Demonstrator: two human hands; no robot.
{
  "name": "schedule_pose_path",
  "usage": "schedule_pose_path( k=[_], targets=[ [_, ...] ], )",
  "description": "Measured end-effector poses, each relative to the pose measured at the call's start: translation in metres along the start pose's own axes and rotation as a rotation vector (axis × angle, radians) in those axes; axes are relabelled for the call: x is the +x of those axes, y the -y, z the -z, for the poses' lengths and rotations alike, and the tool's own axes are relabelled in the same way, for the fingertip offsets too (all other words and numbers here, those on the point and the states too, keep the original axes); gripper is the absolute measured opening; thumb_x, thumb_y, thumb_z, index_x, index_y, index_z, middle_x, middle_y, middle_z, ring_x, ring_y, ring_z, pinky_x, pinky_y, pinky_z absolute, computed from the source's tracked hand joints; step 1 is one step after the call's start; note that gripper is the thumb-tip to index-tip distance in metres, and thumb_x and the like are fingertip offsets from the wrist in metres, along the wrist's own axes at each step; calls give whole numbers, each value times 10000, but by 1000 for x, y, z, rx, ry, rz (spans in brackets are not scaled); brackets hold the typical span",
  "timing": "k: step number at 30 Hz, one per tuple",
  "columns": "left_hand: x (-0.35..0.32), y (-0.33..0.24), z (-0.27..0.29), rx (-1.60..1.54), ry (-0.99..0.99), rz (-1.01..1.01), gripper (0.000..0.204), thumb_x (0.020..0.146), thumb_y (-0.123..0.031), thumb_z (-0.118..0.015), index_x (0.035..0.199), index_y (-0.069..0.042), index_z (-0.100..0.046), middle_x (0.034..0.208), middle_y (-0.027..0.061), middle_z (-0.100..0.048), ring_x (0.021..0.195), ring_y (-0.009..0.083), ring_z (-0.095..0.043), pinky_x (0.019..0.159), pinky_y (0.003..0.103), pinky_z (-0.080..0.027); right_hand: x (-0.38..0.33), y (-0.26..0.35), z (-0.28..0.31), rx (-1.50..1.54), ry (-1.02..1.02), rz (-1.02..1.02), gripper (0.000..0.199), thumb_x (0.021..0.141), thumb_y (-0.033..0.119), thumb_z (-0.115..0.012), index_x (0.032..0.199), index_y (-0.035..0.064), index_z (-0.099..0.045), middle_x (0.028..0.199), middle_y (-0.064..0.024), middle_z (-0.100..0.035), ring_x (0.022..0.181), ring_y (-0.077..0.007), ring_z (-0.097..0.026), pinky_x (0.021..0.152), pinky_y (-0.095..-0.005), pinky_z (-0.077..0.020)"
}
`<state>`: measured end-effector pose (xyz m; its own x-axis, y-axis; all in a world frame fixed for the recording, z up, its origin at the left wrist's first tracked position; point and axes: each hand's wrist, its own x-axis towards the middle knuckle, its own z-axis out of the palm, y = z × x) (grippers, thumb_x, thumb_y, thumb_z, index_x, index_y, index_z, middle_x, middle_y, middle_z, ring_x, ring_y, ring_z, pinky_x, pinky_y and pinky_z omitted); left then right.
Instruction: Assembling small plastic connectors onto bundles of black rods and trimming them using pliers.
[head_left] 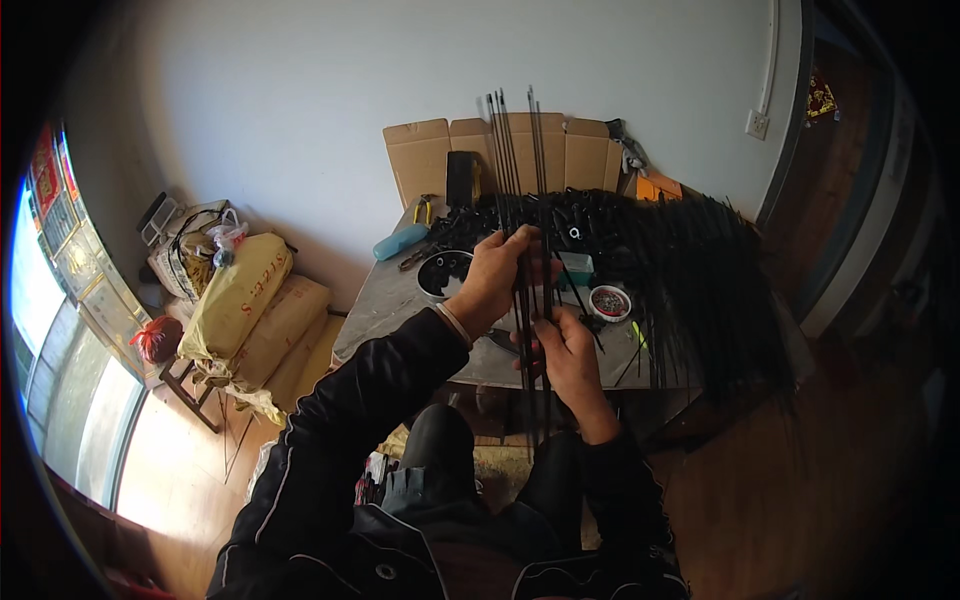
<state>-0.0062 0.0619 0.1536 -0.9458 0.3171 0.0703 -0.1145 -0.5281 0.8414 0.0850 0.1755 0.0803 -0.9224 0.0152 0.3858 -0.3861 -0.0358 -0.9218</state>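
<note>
Black thin rods (pixel 522 200), a small bunch of them, are held upright over the near edge of the table (pixel 400 300), tops fanning out against the pale wall and bottoms hanging down past the table toward the lap. The left hand (pixel 495 280) is wrapped around the bunch higher up, fingers curled shut on it, and the right hand (pixel 568 355) grips lower down, thumb and fingers pinched onto a rod or two (can't tell exactly how many, they blur together).

What I'd worry about: the bunch is loose at the top, so if either grip slackens, a rod could slide through and drop to the floor between the knees. The spread tips are also close to face height, so a careless tilt could poke. And the lower ends could snag on the table edge.

Stuff in the way: a huge heap of black rods (pixel 690 270) covers the right side of the table and hangs over its edge, so anything swung that way tangles. A round dark bowl (pixel 443 272) sits just beside the left hand, a small dish of little bits (pixel 609 301) near the right, a blue cylinder (pixel 400 241) and pliers (pixel 428 208) further back, cardboard flaps (pixel 420 155) behind. Yellow sacks (pixel 240 295) pile up on the left floor.
</note>
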Motion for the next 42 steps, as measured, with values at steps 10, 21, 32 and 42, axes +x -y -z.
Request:
schedule_pose_path(
  k=[10, 21, 32, 42],
  targets=[
    [-10, 18, -5, 200, -37, -53, 264, 994, -316, -501, 1016, -53, -487, 802, 96, -609, 674, 218, -656, 589, 339, -565, 13, 20, -3, 50, 21, 19, 278, 1019, 193, -414, 1155, -23, -524, 881, -114, -663, 579, -183, -652, 470, -251, -506],
    [11, 0, 3, -12, 48, -34, 243, 976, -194, -545, 1158, -35, -528, 911, 78, -614, 723, 208, -646, 634, 347, -563, 5, 0, 3, -399, -272, 197, 217, 943, 173, -563, 839, -14, -603, 570, -123, -484, 494, -144, -475, 488, -315, -382],
    [20, 6, 1, -85, 106, -3, 208, 958, -108, -548, 1147, -23, -548, 992, 118, -648, 862, 260, -677, 743, 378, -579, 9, -13, 17, -210, -242, 69, 185, 901, 165, -669, 951, -12, -653, 710, -20, -628, 598, -64, -531, 548, -244, -433],
    [34, -4, 1, 19, 130, 17, 275, 967, -119, -527, 1200, 27, -514, 1070, 147, -633, 914, 275, -672, 812, 388, -571, 18, -14, 22, -316, -324, 211, 122, 898, 111, -633, 880, -10, -622, 694, -11, -606, 596, -46, -503, 535, -236, -408]
  ],
)
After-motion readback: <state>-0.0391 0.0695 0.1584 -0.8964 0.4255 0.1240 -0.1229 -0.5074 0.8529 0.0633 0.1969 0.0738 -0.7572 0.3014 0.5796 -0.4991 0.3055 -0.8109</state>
